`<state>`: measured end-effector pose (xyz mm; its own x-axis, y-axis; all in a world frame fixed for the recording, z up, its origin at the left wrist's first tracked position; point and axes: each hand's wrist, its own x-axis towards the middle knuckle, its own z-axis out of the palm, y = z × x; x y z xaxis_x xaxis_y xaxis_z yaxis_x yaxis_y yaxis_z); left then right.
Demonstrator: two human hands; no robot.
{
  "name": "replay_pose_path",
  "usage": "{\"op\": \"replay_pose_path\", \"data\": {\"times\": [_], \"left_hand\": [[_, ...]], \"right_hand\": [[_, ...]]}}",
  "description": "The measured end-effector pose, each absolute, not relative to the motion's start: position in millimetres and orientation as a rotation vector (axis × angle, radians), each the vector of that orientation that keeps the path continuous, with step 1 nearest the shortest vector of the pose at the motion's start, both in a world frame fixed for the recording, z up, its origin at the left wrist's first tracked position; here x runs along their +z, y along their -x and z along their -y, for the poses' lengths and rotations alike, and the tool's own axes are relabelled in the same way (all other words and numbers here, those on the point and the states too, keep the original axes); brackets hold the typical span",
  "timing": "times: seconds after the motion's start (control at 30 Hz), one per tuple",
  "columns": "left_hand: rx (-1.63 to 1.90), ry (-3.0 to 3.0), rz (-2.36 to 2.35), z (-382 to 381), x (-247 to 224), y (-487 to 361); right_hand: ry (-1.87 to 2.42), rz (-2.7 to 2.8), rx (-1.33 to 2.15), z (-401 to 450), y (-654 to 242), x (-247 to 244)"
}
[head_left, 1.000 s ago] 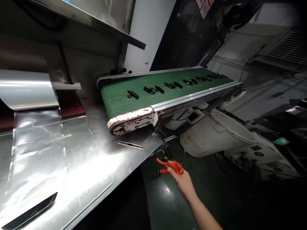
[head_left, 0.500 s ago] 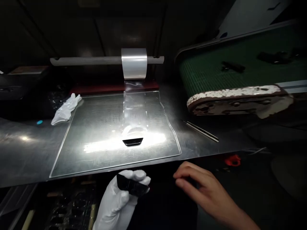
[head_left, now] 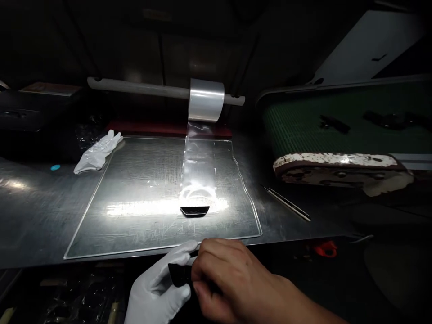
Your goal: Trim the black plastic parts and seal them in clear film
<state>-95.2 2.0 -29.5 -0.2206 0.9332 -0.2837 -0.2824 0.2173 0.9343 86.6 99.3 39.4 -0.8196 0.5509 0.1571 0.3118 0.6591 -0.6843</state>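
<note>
In its white glove, my left hand (head_left: 158, 288) grips a glossy black piece (head_left: 178, 273) below the bench's front edge. My bare right hand (head_left: 232, 279) is closed over the right end of that piece and hides it. A second black piece (head_left: 195, 211), shaped like a flat trapezoid, lies on the clear sheet (head_left: 135, 180). Just behind it, a strip of clear film (head_left: 200, 166) runs down from the film roll (head_left: 206, 100) on a rod.
An empty white glove (head_left: 97, 153) lies at the sheet's left edge. Two thin sticks (head_left: 288, 204) rest on the bench's right part. Behind them stands a green conveyor (head_left: 303, 130) with dark parts on it. Red handles (head_left: 326, 249) show below the edge.
My right hand has moved left and closed over the black piece's right end. My left hand still holds the piece. The view has shifted, so the bench items sit slightly lower.
</note>
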Motion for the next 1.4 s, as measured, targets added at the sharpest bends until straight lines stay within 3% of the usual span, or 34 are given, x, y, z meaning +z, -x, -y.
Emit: {"op": "replay_pose_path", "data": {"times": [0.13, 0.23, 0.37, 0.9, 1.03, 1.17, 1.3, 1.4], "left_hand": [[1.318, -1.102, -1.446, -18, -19, 95], [1.156, -1.803, -1.58, -40, -12, 101], [0.907, -2.299, -1.572, -70, -6, 101], [0.735, -2.283, -1.629, -79, -20, 96], [0.842, -2.143, -1.632, -67, -19, 106], [0.877, -2.094, -1.656, -66, -14, 140], [0.933, -2.127, -1.694, -99, 6, 168], [0.777, -2.311, -1.672, -133, 20, 172]], "right_hand": [[0.779, 2.664, 0.676, -146, -88, 49], [0.966, 2.819, 0.277, -194, -83, 50], [0.97, 2.984, 0.132, -232, -68, 39], [0.929, 3.083, 0.232, -237, -67, 31], [1.215, 2.802, 0.278, -219, -128, 32], [1.617, 2.404, 0.099, -186, -225, 10], [1.775, 2.271, 0.048, -170, -288, -25], [1.817, 2.217, 0.087, -171, -306, -40]]}}
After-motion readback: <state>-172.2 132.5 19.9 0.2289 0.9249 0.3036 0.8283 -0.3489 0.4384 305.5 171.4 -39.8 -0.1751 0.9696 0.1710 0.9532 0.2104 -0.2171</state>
